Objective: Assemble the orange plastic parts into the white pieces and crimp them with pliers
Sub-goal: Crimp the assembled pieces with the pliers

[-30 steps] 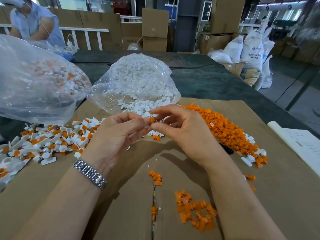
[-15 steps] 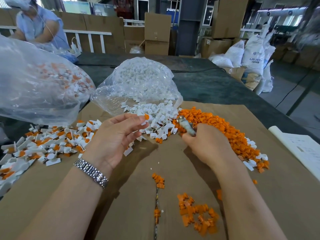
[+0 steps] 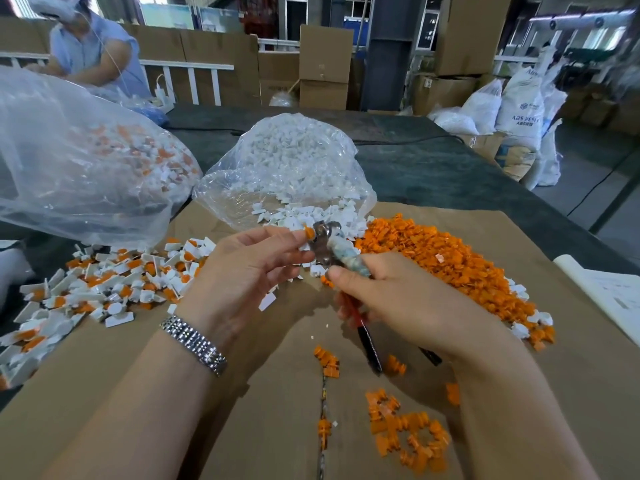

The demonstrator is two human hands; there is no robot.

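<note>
Steel pliers (image 3: 325, 245) on orange-capped white piece (image 3: 309, 233), L hand (image 3: 249, 271).

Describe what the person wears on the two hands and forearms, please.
Both forearms are bare: no sleeves and no gloves show. The left hand has a silver metal watch band with small links around its wrist. The right hand wears nothing visible: no ring, no band.

Pliers (image 3: 327, 249) jaws blurred, contact with orange part (image 3: 309, 232) maybe touching, can't tell. Handles mostly hidden under right hand (image 3: 408, 299). Big bag (image 3: 79, 161) at 9 o'clock cut off.
</note>
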